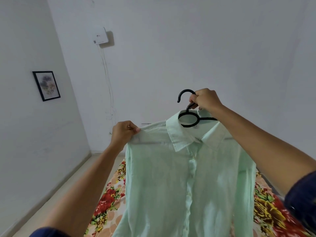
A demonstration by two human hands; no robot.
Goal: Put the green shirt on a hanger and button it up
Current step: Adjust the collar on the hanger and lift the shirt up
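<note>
The green shirt is hanging on the hanger above the bed, apparently buttoned. The right hand is gripping the hook; the left hand is pinching the shoulder. Straightening appears to be remaining.

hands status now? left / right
Left hand: pinching the green shirt at its shoulder.
Right hand: gripping the black hanger at its neck.
</note>
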